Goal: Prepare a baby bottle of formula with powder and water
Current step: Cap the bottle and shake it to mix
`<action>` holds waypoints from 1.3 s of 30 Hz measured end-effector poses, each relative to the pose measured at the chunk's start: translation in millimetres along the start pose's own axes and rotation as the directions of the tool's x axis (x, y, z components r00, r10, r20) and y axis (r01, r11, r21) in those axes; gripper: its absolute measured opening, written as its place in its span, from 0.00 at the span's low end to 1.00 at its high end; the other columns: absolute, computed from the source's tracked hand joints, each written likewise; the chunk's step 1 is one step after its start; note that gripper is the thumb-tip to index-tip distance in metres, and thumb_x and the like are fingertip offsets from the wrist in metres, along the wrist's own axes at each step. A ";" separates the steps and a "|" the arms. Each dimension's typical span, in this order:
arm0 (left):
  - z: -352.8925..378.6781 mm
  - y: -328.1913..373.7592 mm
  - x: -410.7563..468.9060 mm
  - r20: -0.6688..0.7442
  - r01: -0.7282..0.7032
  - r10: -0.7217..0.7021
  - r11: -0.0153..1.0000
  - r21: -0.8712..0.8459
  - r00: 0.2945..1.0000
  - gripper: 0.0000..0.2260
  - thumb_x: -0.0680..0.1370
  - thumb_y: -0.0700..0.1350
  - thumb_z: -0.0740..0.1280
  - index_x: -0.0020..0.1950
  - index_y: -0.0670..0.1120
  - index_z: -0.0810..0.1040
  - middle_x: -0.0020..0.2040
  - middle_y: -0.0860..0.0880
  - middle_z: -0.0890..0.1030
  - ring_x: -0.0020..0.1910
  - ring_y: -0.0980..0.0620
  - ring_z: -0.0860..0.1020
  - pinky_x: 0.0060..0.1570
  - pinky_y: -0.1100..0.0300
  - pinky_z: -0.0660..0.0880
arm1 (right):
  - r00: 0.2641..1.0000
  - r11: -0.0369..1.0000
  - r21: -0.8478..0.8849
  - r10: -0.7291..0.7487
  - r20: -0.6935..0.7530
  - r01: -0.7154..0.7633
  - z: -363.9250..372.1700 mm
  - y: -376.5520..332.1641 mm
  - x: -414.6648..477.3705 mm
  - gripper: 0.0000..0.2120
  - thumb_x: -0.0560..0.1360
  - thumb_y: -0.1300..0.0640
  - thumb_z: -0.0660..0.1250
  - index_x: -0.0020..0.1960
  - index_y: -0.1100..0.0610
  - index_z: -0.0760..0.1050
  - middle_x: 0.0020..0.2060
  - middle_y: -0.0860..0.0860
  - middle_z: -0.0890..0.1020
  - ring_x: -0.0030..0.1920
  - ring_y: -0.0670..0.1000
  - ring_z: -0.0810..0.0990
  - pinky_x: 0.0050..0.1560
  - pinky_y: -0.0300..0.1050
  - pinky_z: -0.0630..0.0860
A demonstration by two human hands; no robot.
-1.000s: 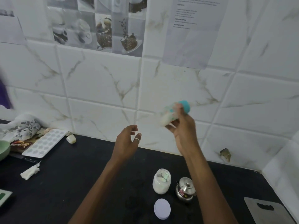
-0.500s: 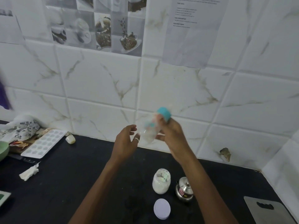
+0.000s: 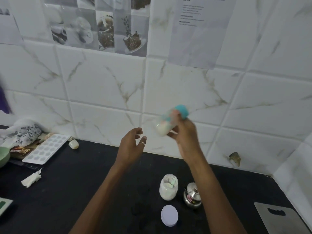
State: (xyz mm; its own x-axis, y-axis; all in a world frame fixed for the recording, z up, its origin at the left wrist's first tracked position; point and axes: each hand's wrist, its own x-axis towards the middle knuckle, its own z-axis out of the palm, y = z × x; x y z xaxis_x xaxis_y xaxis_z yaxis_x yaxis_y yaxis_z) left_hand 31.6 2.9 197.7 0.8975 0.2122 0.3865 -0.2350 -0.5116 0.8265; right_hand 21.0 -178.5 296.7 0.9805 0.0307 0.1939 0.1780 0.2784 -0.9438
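- Baby bottle (image 3: 167,122) with a teal cap is held up in front of the tiled wall (image 3: 104,85), above the black counter (image 3: 70,191); it is tilted, cap up and to the right, blurred, with white liquid in its lower end.
- At the far left of the counter lie a patterned cloth (image 3: 20,134), a green bowl (image 3: 3,156) at the frame edge, a dark packet (image 3: 21,151) and a white moulded tray (image 3: 46,148).
- Just right of the tray, against the wall, sits a small pale object (image 3: 73,144); nearer the camera lies a crumpled tissue (image 3: 31,180).
- Left hand (image 3: 130,146) hovers empty left of the bottle, fingers loosely spread and curled, a ring on one finger, not touching the bottle.
- Right hand (image 3: 184,134) grips the bottle around its body, fingers closed on it.
- Below the hands, an uncapped jar (image 3: 168,187) of white powder stands on the counter, with a round white lid (image 3: 169,215) lying flat just in front of it.
- A small steel pot (image 3: 192,195) stands just beside the jar, to its right.
- A grey cutting board (image 3: 280,218) lies at the right edge.
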 end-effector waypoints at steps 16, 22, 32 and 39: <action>3.6 -0.7 1.3 0.020 0.001 -0.001 1.000 0.028 1.000 0.19 0.79 0.44 0.70 0.69 0.46 0.74 0.61 0.54 0.80 0.57 0.54 0.79 0.55 0.60 0.74 | 0.999 0.994 -0.108 -0.031 0.017 0.033 1.1 -2.0 -12.9 0.20 0.77 0.41 0.65 0.62 0.52 0.77 0.55 0.51 0.85 0.55 0.52 0.86 0.49 0.47 0.83; 6.1 5.7 1.4 0.014 0.000 0.000 1.000 0.006 1.000 0.18 0.80 0.46 0.68 0.69 0.47 0.74 0.61 0.55 0.79 0.57 0.56 0.78 0.56 0.60 0.73 | 0.992 0.981 0.186 -0.031 -0.122 0.054 -17.3 -20.1 -1.2 0.15 0.79 0.46 0.66 0.60 0.54 0.79 0.51 0.51 0.87 0.52 0.52 0.86 0.45 0.48 0.83; 9.5 6.0 4.3 0.031 -0.003 0.003 1.000 0.009 1.000 0.18 0.80 0.46 0.68 0.69 0.46 0.74 0.61 0.54 0.80 0.57 0.56 0.78 0.57 0.59 0.75 | 0.997 0.998 0.056 -0.039 -0.061 0.042 -14.4 -16.4 -6.1 0.17 0.78 0.44 0.66 0.61 0.54 0.78 0.53 0.52 0.86 0.54 0.53 0.86 0.47 0.48 0.83; 7.6 4.1 10.4 0.041 0.011 -0.012 0.999 0.037 0.999 0.20 0.78 0.43 0.71 0.69 0.47 0.74 0.60 0.56 0.79 0.58 0.55 0.78 0.54 0.62 0.73 | 0.992 0.969 -0.248 0.014 0.128 0.019 -0.6 -2.3 -16.5 0.20 0.74 0.39 0.67 0.60 0.50 0.77 0.55 0.51 0.86 0.57 0.52 0.85 0.56 0.54 0.83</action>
State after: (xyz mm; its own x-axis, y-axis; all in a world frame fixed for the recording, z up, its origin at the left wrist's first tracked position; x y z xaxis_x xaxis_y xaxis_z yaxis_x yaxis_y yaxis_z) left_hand 42.8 -3.3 202.0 0.9148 0.1845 0.3594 -0.2113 -0.5396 0.8150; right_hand 4.4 -180.2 295.5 0.9641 0.1575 0.2139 0.2115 0.0325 -0.9768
